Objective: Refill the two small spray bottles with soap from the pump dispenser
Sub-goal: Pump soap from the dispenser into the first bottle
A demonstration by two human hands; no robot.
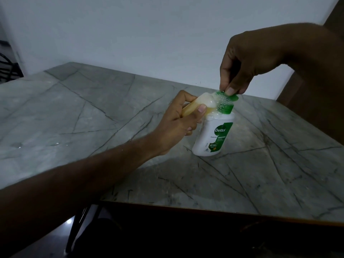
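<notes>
A white Dettol pump dispenser (212, 136) with a green pump head (226, 104) stands on the marble table (93, 108). My right hand (247, 60) comes down from above and pinches the top of the pump head with thumb and fingers. My left hand (178, 123) grips a small spray bottle (197, 104) holding yellowish soap, tilted on its side with its open mouth at the pump's nozzle. White foam and bubbles cover the bottle's mouth and the pump head. Only this one spray bottle is in view.
A wet patch (18, 145) glistens on the table at the left. The table's front edge (204, 209) runs below the dispenser. A brown chair back (290, 90) rises behind the table at right. A white wall stands behind.
</notes>
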